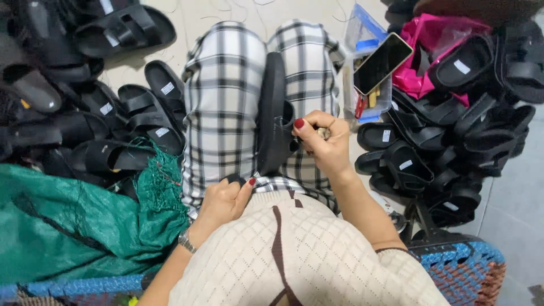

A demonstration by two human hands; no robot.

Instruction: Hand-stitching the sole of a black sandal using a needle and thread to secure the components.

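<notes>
Pinched by the right hand (pixel 326 141) at its strap and steadied underneath by the left hand (pixel 224 198), the black sandal (pixel 272 113) looks light and bendy, best gripped at the sole edge.

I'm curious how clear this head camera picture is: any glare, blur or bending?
Head view: soft even light, faint shadows; glare on the phone screen; the sharp black sandal between left hand and right hand; wide-lens bending at the edges, and the black sandal piles lose detail.
</notes>
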